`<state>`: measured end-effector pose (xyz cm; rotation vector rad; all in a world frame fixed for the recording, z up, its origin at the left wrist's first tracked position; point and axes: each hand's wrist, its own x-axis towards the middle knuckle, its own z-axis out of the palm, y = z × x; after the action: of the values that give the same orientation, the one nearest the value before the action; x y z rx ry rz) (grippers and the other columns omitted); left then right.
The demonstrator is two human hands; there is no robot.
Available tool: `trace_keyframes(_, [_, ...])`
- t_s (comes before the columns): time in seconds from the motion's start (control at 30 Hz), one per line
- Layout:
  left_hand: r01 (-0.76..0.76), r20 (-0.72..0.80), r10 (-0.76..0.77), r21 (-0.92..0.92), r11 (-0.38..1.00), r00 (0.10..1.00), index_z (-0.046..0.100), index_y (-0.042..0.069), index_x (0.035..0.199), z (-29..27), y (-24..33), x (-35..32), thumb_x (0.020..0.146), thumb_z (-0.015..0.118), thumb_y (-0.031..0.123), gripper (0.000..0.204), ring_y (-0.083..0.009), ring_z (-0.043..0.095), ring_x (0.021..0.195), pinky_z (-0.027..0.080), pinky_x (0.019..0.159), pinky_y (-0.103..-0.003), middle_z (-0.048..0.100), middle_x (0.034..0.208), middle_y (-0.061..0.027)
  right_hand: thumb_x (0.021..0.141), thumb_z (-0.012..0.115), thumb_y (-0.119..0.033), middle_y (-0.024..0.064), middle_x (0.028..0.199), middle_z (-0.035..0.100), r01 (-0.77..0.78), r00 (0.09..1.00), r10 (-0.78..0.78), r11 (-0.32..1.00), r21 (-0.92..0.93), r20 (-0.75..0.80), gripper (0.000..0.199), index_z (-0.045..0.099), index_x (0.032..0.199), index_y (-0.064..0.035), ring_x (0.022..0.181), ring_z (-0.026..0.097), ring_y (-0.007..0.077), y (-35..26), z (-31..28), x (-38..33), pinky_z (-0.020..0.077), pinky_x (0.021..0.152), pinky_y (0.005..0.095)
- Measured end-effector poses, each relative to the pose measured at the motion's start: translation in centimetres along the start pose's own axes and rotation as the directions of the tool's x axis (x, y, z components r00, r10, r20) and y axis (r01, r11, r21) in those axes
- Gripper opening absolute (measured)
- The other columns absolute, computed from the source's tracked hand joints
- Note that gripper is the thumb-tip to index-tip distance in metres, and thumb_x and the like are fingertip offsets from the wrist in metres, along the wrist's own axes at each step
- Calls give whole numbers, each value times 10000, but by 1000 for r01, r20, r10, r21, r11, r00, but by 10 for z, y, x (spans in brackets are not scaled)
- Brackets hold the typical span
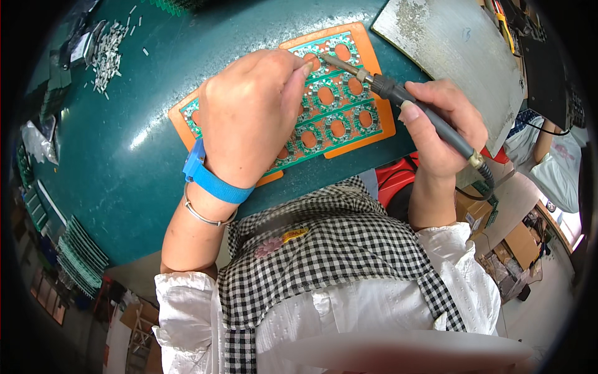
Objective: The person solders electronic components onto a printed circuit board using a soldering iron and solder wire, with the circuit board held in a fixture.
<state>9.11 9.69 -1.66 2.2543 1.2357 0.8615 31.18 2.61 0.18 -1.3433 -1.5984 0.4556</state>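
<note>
Soldering iron (411, 103) in right hand (445, 128) over circuit panel (336, 93)

A dark teal work surface (124, 156) is seen, worn and glossy where light falls on it. An orange carrier plate (374, 62) is laid flat near its middle, and a green panel of circuit boards with oval cut-outs (339, 103) is seated in that plate. A heap of small pale metal parts (107, 56) is scattered at the far left. A grey, stained slab (455, 50), possibly metal, is set at the far right corner. Stacked green boards (81, 252) are piled at the near left edge.
</note>
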Motion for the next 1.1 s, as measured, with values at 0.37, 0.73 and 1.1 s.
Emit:
trace_keyframes(0.37, [-38,-23,38,-1,999,999,732,33,846,-16,-5,-12,779,779,19,84,-136,605,573,475,534,-236,683,719,-69,738,734,13,125,765,677,-105,992,112,989,109,-59,181,686,904,63,608,593,133,-5,2,-8,430,544,224])
trace_keyframes(0.73, [-69,-39,68,-35,997,997,688,54,806,-4,-11,-13,763,771,52,93,-225,627,597,492,541,-316,663,709,-80,714,752,13,141,712,667,38,995,-38,999,6,91,190,684,886,59,573,624,173,-9,4,-3,461,513,247])
trace_keyframes(1.1, [57,47,-52,-115,992,998,627,58,789,-26,2,-21,761,748,31,127,-216,573,546,459,506,-326,588,643,-58,766,716,-5,146,784,668,-66,985,86,989,132,-152,186,666,921,84,646,608,159,-9,2,-20,470,593,241])
